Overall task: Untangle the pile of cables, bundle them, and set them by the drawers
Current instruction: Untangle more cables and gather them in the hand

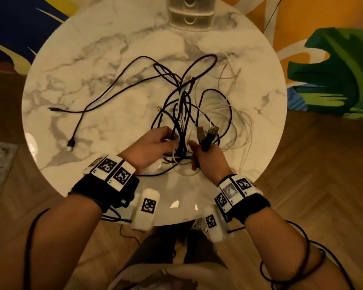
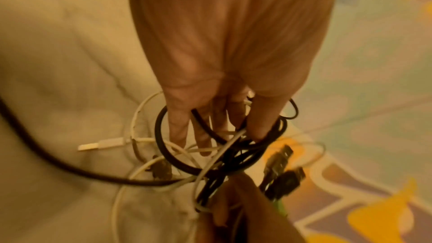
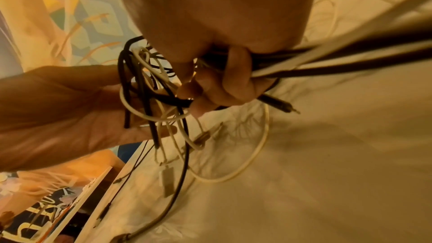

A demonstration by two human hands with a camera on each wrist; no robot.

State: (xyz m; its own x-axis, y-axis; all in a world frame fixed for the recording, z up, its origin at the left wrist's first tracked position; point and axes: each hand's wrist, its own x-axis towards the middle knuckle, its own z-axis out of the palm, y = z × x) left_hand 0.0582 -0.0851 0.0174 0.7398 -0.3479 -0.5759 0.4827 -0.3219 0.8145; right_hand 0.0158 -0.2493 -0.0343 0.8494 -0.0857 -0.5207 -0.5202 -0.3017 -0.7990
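Note:
A tangle of black and white cables (image 1: 189,97) lies across the round marble table (image 1: 105,49). My left hand (image 1: 155,143) has its fingers hooked through several loops (image 2: 210,147) near the front of the pile. My right hand (image 1: 205,158) grips a bunch of cable ends, with USB plugs (image 1: 208,132) sticking up out of its fist. In the right wrist view the curled fingers (image 3: 233,80) clamp black and white cords (image 3: 327,62). One long black cable (image 1: 88,105) trails off left, ending in a plug (image 1: 70,143). The small white drawers (image 1: 191,15) stand at the table's far edge.
The table edge is close to my body, with wooden floor (image 1: 312,164) around it. A colourful rug or mat (image 1: 333,70) lies at the back and right. Wires from my wrist cameras hang beside my forearms (image 1: 291,258).

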